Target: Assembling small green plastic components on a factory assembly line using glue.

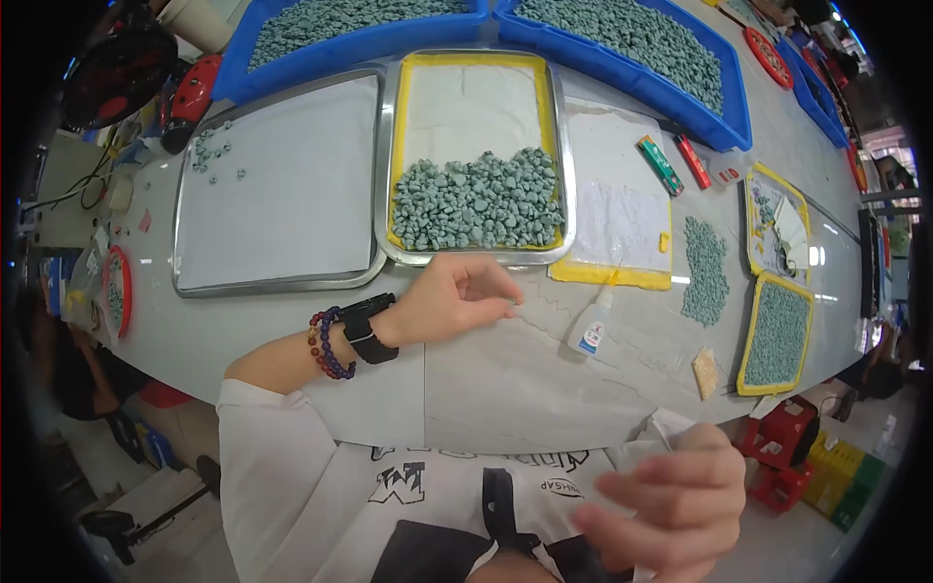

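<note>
Pebbles (479,199), small and grey-green, fill the near half of a yellow-lined steel tray (562,146) just beyond the left hand (457,296). That hand rests on the table's near edge, fingers curled loosely inward; whether a pebble sits at the fingertips I cannot tell. The right hand (671,496), low and near, pinches a bit of white paper or cloth. Picking well here likely means taking one pebble at a time from the heap's near edge. Left, a larger tray (277,185) holds only a few pebbles. Far off, two blue bins (622,68) brim with them. A glue bottle (593,325) lies right of the left hand.
</note>
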Tool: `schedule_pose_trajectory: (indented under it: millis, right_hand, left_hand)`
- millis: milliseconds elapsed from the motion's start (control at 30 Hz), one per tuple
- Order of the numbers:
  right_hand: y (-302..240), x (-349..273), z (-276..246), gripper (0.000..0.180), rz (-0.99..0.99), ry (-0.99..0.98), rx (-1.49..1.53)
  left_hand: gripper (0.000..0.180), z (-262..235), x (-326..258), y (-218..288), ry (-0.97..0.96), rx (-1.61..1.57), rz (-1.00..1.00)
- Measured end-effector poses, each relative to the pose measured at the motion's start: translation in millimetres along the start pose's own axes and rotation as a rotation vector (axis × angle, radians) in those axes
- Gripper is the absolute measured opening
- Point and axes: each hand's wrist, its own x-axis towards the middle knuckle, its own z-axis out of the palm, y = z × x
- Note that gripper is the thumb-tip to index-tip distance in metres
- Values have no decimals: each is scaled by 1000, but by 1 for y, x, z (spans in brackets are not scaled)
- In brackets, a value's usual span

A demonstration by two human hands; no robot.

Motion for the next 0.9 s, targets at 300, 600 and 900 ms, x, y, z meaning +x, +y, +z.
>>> schedule_pose_trajectory:
  millis: [300, 600, 900]
  right_hand:
    - [31, -37, 22, 23, 163, -228, -67]
    - [48, -68, 21, 32, 351, -166, -71]
    - [61, -85, 29, 31, 464, -96, -67]
  left_hand:
    - [15, 7, -24, 27, -55, -1, -69]
    - [43, -111, -75, 41, 684, 1242, 290]
    - [73, -117, -61, 25, 522, 1458, 151]
